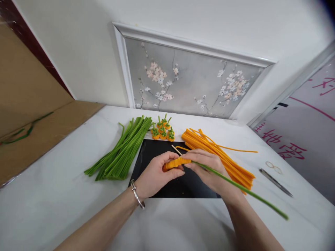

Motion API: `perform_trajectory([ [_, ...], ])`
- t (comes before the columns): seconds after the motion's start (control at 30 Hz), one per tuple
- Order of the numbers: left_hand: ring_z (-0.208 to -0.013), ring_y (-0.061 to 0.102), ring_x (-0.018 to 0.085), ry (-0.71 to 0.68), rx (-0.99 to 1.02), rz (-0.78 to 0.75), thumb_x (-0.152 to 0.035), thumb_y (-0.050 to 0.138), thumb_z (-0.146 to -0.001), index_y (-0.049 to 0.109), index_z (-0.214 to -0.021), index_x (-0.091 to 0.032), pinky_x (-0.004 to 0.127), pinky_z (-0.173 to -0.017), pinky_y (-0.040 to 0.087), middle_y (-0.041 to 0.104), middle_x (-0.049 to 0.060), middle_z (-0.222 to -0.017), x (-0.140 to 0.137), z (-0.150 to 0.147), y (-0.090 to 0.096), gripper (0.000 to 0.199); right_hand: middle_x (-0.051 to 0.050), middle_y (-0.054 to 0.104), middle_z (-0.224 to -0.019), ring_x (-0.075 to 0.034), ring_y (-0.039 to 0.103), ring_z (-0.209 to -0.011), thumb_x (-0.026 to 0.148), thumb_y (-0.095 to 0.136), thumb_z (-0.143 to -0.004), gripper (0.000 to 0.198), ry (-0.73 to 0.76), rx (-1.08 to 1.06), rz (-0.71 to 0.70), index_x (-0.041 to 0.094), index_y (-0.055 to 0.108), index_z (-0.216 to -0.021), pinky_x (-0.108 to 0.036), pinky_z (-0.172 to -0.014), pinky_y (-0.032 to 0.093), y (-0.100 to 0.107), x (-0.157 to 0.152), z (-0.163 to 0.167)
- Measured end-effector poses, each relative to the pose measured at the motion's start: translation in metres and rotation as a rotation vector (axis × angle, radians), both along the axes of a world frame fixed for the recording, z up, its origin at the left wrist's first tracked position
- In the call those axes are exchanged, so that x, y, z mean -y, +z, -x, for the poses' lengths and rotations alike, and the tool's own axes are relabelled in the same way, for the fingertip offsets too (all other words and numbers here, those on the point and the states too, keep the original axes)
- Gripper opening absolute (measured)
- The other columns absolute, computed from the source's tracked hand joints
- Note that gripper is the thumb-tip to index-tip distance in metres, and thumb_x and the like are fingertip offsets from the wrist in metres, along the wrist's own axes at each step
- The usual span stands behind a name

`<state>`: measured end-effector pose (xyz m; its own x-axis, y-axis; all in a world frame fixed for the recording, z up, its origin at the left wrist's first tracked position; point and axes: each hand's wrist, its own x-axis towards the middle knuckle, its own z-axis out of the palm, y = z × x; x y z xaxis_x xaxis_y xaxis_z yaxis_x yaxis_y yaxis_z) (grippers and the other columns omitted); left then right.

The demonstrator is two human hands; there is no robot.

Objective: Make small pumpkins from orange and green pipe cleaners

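Above the black mat (pixel 180 191), my left hand (pixel 154 172) is closed around a coiled orange pipe-cleaner piece (pixel 175 163), thumb below and fingers above. My right hand (pixel 209 169) pinches the narrow end of that piece. A long green pipe cleaner (pixel 243 185) runs from this end, under my right fingers, out to the lower right. Just beyond my hands a thin pale stick (pixel 176 150) slants over the mat; its near end is hidden. A loose orange strand curves beside the stick.
A green pipe-cleaner bundle (pixel 123 150) lies left, an orange bundle (pixel 217 150) right. Several small orange pieces with green tops (pixel 162 129) stand behind the mat. A slim pointed metal tool (pixel 276 182) and two thin rings (pixel 273 167) lie far right. Cardboard (pixel 52 129) edges the left.
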<state>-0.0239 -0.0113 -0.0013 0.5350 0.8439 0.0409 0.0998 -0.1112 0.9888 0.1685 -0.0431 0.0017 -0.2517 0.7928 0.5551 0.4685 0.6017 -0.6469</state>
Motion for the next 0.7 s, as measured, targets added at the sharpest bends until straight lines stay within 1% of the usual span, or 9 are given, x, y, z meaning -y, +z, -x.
perform_trajectory([
  [0.07, -0.084, 0.061, 0.017, -0.027, 0.004, 0.005, -0.023, 0.071, -0.072, 0.062, -0.096, -0.016, 0.028, -0.079, 0.049, 0.066, 0.002, -0.086, 0.0006, 0.0001, 0.0014, 0.026, -0.004, 0.070, -0.096, -0.018, 0.067, -0.088, 0.024, 0.055, -0.091, 0.018, 0.005, -0.024, 0.019, 0.026, 0.070, -0.102, -0.033, -0.080, 0.056, -0.0017, -0.0006, 0.0017],
  [0.1, -0.085, 0.062, 0.018, -0.038, 0.008, 0.000, -0.024, 0.071, -0.072, 0.062, -0.096, -0.016, 0.028, -0.079, 0.049, 0.067, 0.003, -0.088, 0.0005, 0.0006, 0.0017, 0.027, -0.004, 0.070, -0.094, -0.018, 0.067, -0.086, 0.024, 0.056, -0.091, 0.018, 0.000, -0.033, 0.019, 0.026, 0.070, -0.101, -0.033, -0.078, 0.056, -0.0022, -0.0009, 0.0020],
  [0.2, -0.085, 0.062, 0.018, -0.056, -0.009, -0.044, -0.030, 0.066, -0.079, 0.064, -0.099, -0.016, 0.028, -0.078, 0.048, 0.068, 0.005, -0.092, -0.0004, 0.0027, 0.0017, 0.024, -0.004, 0.071, -0.093, -0.018, 0.068, -0.084, 0.023, 0.058, -0.089, 0.017, -0.010, -0.043, 0.009, 0.025, 0.070, -0.100, -0.032, -0.075, 0.056, -0.0025, -0.0017, 0.0013],
  [0.27, -0.083, 0.061, 0.017, -0.051, -0.035, -0.083, -0.032, 0.060, -0.085, 0.065, -0.096, -0.016, 0.027, -0.077, 0.047, 0.068, 0.005, -0.090, -0.0005, 0.0035, 0.0014, 0.020, -0.005, 0.071, -0.093, -0.019, 0.068, -0.083, 0.024, 0.059, -0.088, 0.016, -0.016, -0.042, 0.016, 0.025, 0.070, -0.100, -0.033, -0.074, 0.057, -0.0027, -0.0020, 0.0008],
  [0.4, -0.068, 0.057, 0.012, -0.003, -0.134, -0.204, -0.028, 0.054, -0.089, 0.065, -0.085, -0.016, 0.021, -0.063, 0.043, 0.067, 0.001, -0.078, 0.0011, 0.0037, 0.0008, 0.017, -0.004, 0.071, -0.092, -0.018, 0.068, -0.081, 0.024, 0.060, -0.088, 0.016, -0.032, -0.041, 0.048, 0.025, 0.070, -0.100, -0.031, -0.073, 0.056, -0.0051, -0.0016, 0.0020],
  [0.5, -0.060, 0.053, 0.011, 0.039, -0.227, -0.344, -0.027, 0.050, -0.091, 0.064, -0.085, -0.017, 0.021, -0.056, 0.037, 0.065, -0.001, -0.072, 0.0020, 0.0044, -0.0009, 0.019, -0.003, 0.071, -0.089, -0.016, 0.067, -0.077, 0.022, 0.061, -0.087, 0.016, -0.030, -0.048, 0.075, 0.024, 0.071, -0.100, -0.028, -0.072, 0.056, -0.0069, -0.0009, 0.0039],
  [0.6, -0.060, 0.052, 0.011, 0.065, -0.268, -0.434, -0.027, 0.047, -0.092, 0.064, -0.088, -0.018, 0.022, -0.057, 0.038, 0.064, -0.002, -0.071, 0.0020, 0.0051, -0.0030, 0.019, -0.003, 0.070, -0.086, -0.015, 0.066, -0.073, 0.023, 0.061, -0.087, 0.015, -0.024, -0.069, 0.108, 0.023, 0.071, -0.099, -0.027, -0.069, 0.056, -0.0072, -0.0005, 0.0048],
  [0.67, -0.065, 0.055, 0.012, 0.081, -0.255, -0.432, -0.027, 0.054, -0.089, 0.063, -0.096, -0.019, 0.023, -0.063, 0.041, 0.066, -0.001, -0.079, 0.0019, 0.0048, -0.0036, 0.014, -0.003, 0.070, -0.085, -0.015, 0.066, -0.072, 0.025, 0.061, -0.087, 0.015, -0.036, -0.087, 0.107, 0.024, 0.071, -0.099, -0.028, -0.067, 0.056, -0.0070, -0.0007, 0.0043],
  [0.7, -0.071, 0.058, 0.013, 0.086, -0.230, -0.404, -0.027, 0.059, -0.086, 0.061, -0.101, -0.020, 0.023, -0.067, 0.043, 0.067, 0.000, -0.085, 0.0018, 0.0045, -0.0035, 0.017, -0.003, 0.070, -0.085, -0.015, 0.066, -0.072, 0.025, 0.061, -0.087, 0.015, -0.046, -0.094, 0.102, 0.024, 0.071, -0.099, -0.028, -0.067, 0.056, -0.0069, -0.0009, 0.0038],
])
